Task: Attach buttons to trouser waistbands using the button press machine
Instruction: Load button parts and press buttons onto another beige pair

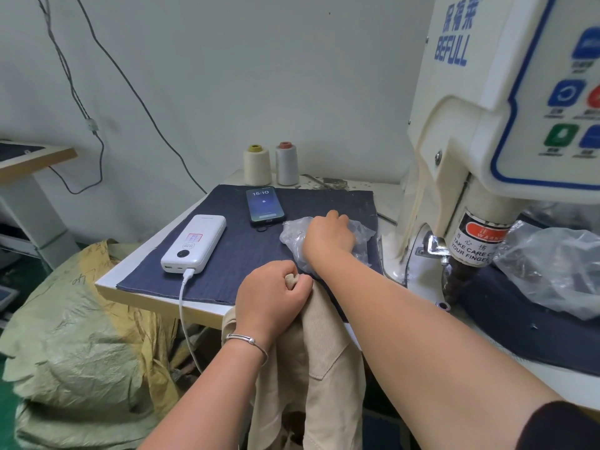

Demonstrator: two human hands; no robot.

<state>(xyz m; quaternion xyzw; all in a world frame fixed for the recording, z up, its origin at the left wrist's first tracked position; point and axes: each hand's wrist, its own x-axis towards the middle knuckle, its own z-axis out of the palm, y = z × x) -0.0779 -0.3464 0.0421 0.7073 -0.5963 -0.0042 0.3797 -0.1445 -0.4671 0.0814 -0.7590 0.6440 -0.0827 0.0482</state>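
The person sits at the side table with both arms out. The left hand (pixel 271 292) is balled tight round the top edge of a pair of beige trousers (pixel 319 358), fingers curled over a bunched bit of what looks like the waistband, the rest of the garment hanging off the table edge towards the lap. The right hand (pixel 329 237) has reached across onto a small clear plastic bag (pixel 292 235) lying on the dark denim mat (pixel 227 248). It rests on top of the crinkled plastic with the fingers bent down into it — whether they have pinched anything inside I cannot tell, as the back of the hand hides the fingertips.

The button press machine (pixel 506 131) stands off to the right, its black punch head (pixel 470 251) with the finger warning label hanging over an empty spot; no cloth lies under it. A second, larger plastic bag (pixel 558 267) sits beside it on the machine's own pad.

So the job looks to be at its fetching stage — a button probably being picked out, the waistband held ready but well apart from the press. No button shows on the trousers from here. Placing, positioning and pressing all seem left to do.
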